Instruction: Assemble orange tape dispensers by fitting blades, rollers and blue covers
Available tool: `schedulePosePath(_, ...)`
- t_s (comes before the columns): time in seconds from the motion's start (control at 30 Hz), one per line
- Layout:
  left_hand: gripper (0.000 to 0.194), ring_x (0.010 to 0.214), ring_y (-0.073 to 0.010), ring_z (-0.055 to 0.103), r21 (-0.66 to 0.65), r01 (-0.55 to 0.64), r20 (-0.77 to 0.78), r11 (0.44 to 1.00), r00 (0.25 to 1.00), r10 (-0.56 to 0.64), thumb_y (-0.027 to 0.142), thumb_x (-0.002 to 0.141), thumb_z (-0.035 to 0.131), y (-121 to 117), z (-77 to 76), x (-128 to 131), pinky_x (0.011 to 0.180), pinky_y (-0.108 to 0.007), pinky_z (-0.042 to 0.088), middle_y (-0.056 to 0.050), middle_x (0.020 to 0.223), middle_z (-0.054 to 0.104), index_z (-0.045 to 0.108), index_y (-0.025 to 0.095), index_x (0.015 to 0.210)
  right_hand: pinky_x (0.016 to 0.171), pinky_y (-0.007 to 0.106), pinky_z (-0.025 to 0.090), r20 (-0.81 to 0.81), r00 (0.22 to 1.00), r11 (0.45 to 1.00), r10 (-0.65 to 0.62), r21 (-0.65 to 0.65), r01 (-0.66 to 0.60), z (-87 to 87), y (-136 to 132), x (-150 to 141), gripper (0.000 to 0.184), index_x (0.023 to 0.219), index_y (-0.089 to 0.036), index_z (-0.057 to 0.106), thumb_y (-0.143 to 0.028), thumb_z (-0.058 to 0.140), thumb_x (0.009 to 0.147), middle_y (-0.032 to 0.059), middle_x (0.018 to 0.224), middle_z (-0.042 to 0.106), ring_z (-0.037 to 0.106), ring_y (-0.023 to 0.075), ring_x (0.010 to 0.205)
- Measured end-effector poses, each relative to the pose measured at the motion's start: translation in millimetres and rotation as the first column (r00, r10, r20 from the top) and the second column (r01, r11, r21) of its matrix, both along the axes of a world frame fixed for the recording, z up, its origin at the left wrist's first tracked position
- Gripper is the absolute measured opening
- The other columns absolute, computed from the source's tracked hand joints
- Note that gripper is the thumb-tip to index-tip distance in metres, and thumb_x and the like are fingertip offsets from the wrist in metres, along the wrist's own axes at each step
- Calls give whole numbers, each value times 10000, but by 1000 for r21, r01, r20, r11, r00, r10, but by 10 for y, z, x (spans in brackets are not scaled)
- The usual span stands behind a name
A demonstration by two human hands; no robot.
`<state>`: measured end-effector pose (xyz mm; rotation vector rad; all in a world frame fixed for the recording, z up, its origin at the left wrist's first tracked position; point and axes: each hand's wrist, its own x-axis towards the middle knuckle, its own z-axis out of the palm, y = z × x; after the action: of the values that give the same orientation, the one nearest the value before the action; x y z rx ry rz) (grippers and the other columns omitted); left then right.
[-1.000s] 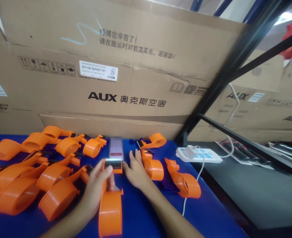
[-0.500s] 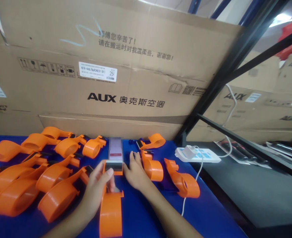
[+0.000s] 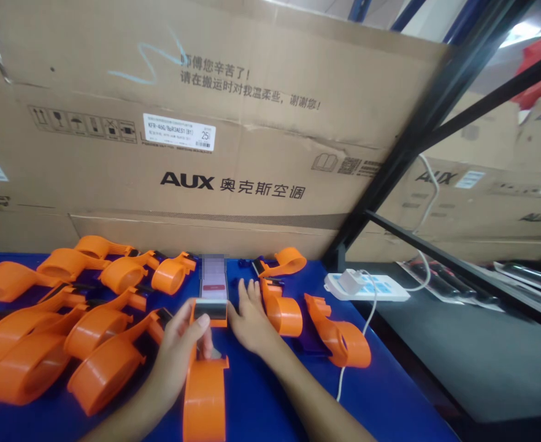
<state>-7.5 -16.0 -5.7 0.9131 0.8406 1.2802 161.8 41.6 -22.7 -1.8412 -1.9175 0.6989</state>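
Note:
My left hand (image 3: 185, 334) is closed around an orange plastic tape dispenser (image 3: 205, 399), the thumb resting just below the dark roller at its top. The hoop of this dispenser points towards me. My right hand (image 3: 251, 319) lies with fingers stretched forward and apart over the blue tabletop (image 3: 256, 405), holding nothing. Close to its right side is another orange dispenser (image 3: 285, 314). Beyond the held dispenser stands a phone (image 3: 214, 285) with a lit screen, its upper part blurred.
Several orange dispensers (image 3: 107, 377) crowd the left side of the table. One more dispenser (image 3: 341, 337) lies at the right, near a white power strip (image 3: 367, 286) with a plug and cable. A large cardboard box (image 3: 234, 153) stands behind, beside a black metal rack post (image 3: 390, 153).
The fingers of my right hand have shifted slightly forward and straightened. My left hand keeps its hold on the tape dispenser, and the view has barely moved.

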Motion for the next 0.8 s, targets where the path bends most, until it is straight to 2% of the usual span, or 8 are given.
schedulePosePath(0.1, 235, 495, -128, 531, 6, -2, -13, 1000, 1000, 2, 411, 905, 678, -6, 7, 2, 536, -248, 452, 48, 580, 593, 565, 214, 967, 1276, 514, 60, 24, 999, 999, 23, -27, -22, -3, -22, -22, 840, 1641, -28, 160, -536, 404, 1017, 215, 1720, -11, -125, 337, 1587)
schedulePosePath(0.27, 240, 500, -128, 534, 22, 4, -22, 1000, 1000, -4, 419, 916, 670, -6, 0, -5, 533, -243, 446, 49, 586, 596, 562, 217, 988, 1284, 481, 56, 44, 998, 999, 36, -20, -35, 1, -17, -27, 826, 1633, 14, 134, -491, 383, 1028, 215, 1717, -19, -93, 321, 1595)
schedulePosePath(0.33, 248, 501, -128, 534, 10, -3, -18, 1000, 1000, 4, 420, 910, 679, -5, -4, -5, 531, -243, 446, 50, 587, 595, 556, 219, 985, 1289, 472, 57, 29, 999, 999, 26, 28, -27, 13, -12, -23, 833, 1631, 22, 131, -491, 389, 1027, 209, 1721, -33, -89, 326, 1596)
schedulePosePath(0.4, 264, 495, -128, 530, -6, -12, -5, 1000, 1000, 12, 424, 900, 692, -4, -10, -2, 529, -247, 450, 52, 585, 594, 551, 218, 989, 1295, 462, 77, -33, 999, 991, 1, 134, 4, 37, -13, -18, 835, 1635, 9, 132, -500, 391, 1026, 193, 1729, -10, -42, 317, 1605)
schedulePosePath(0.5, 282, 487, -123, 532, -22, -15, 13, 1000, 1000, 15, 436, 895, 699, 1, -26, 1, 528, -246, 455, 49, 592, 605, 553, 215, 992, 1295, 445, 165, -185, 983, 940, -17, 333, 79, 111, -32, -8, 749, 1638, -61, 221, -460, 389, 1027, 155, 1722, 177, 149, 277, 1599)
schedulePosePath(0.57, 291, 487, -118, 538, -42, -21, 31, 999, 999, 23, 440, 888, 710, 11, -36, 0, 519, -233, 447, 44, 599, 616, 558, 213, 985, 1261, 451, 284, -284, 959, 899, 15, 423, 111, 178, -55, -1, 655, 1614, -133, 338, -374, 404, 1009, 131, 1670, 336, 308, 275, 1547)
schedulePosePath(0.67, 295, 468, -112, 533, -95, -45, 71, 994, 996, 52, 451, 875, 720, 32, -32, 1, 498, -218, 432, 44, 585, 612, 561, 212, 942, 1124, 468, 472, -401, 911, 868, 91, 480, 125, 275, -92, 7, 568, 1516, -217, 524, -278, 453, 955, 129, 1539, 509, 525, 305, 1385)
schedulePosePath(0.8, 289, 458, -124, 542, -144, -67, 125, 987, 989, 85, 470, 894, 690, 53, -7, 10, 490, -232, 453, 50, 566, 589, 545, 221, 871, 908, 425, 576, -528, 834, 864, 162, 484, 139, 342, -113, 18, 318, 1202, -248, 729, -328, 574, 936, 122, 1215, 673, 655, 290, 1110)
